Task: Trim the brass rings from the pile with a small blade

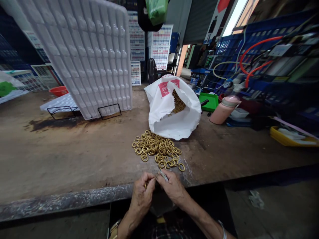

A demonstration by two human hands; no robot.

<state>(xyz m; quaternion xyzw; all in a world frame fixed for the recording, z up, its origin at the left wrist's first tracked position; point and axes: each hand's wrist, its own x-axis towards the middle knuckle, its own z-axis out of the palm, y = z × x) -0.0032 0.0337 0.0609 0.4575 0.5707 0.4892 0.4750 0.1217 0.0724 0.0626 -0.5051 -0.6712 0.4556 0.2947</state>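
Note:
Both hands work close together at the table's front edge. My left hand [142, 191] is closed, with a bit of a brass-coloured ring [146, 184] showing between its fingers. My right hand [174, 189] is closed on a small silvery metal tool [163, 175], its exact kind unclear. The fingertips of the two hands nearly meet, and what lies between them is too small to make out. Just beyond them a loose pile of brass-coloured rings [159, 147] is spread on the table. Behind the pile, a white woven sack [171, 124] lies with its mouth towards me and more rings inside.
A tall ridged translucent plastic tray [92, 59] stands upright in wire holders [109, 111] at left. On the right are a pink bottle [223, 111], a green tray [208, 101] and a yellow tray [286, 137]. The worn wooden table [82, 156] ends just before my body.

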